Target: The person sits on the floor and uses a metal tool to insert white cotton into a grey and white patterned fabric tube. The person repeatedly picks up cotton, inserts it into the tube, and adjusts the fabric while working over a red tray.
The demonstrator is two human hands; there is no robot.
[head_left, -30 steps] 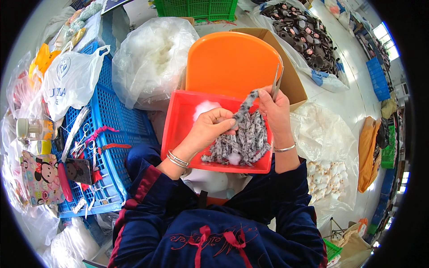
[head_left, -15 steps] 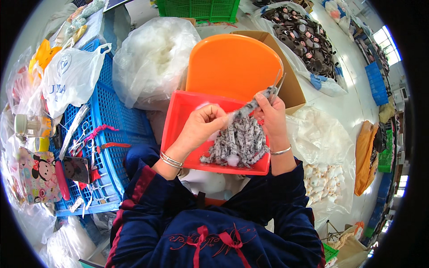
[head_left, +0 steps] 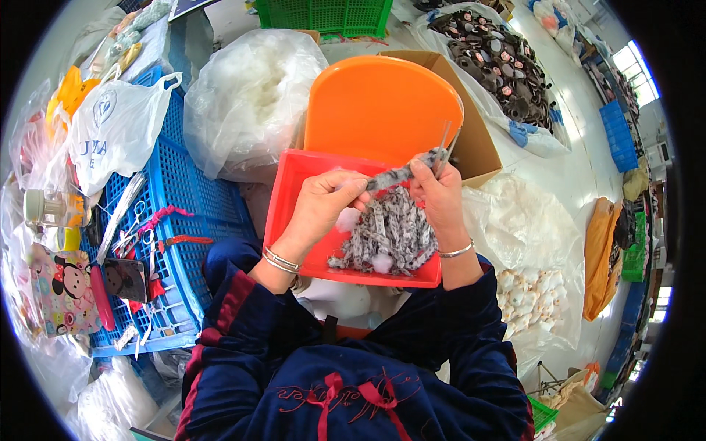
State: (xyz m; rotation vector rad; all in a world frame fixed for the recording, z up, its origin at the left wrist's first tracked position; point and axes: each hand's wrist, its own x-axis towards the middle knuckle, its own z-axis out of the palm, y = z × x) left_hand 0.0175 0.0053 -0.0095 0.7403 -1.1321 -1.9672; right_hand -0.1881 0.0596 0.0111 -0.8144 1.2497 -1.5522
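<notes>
Over a red plastic bin (head_left: 282,213), a grey-and-black mottled plush strip (head_left: 390,178) stretches between my two hands. My left hand (head_left: 318,206) pinches its left end between thumb and fingers. The other end is gripped by my right hand (head_left: 440,202), with thin metal prongs (head_left: 445,140), perhaps tweezers, sticking up past the thumb; the rest of that tool is hidden in the palm. Beneath the hands, a pile of similar plush strips (head_left: 386,235) fills the right part of the bin. White stuffing tufts (head_left: 382,262) lie against the pile.
Behind the bin stands an orange chair-like plastic piece (head_left: 382,106) before a cardboard box (head_left: 478,151). A clear bag of white stuffing (head_left: 254,103) sits left of it. Blue crates (head_left: 195,250) with scissors (head_left: 136,220) flank my left; a bag of small white pieces (head_left: 533,301) lies right.
Both hands have come down slightly; my right hand has shifted a little left and lower with the strip and prongs. The strip now lies flatter between them.
</notes>
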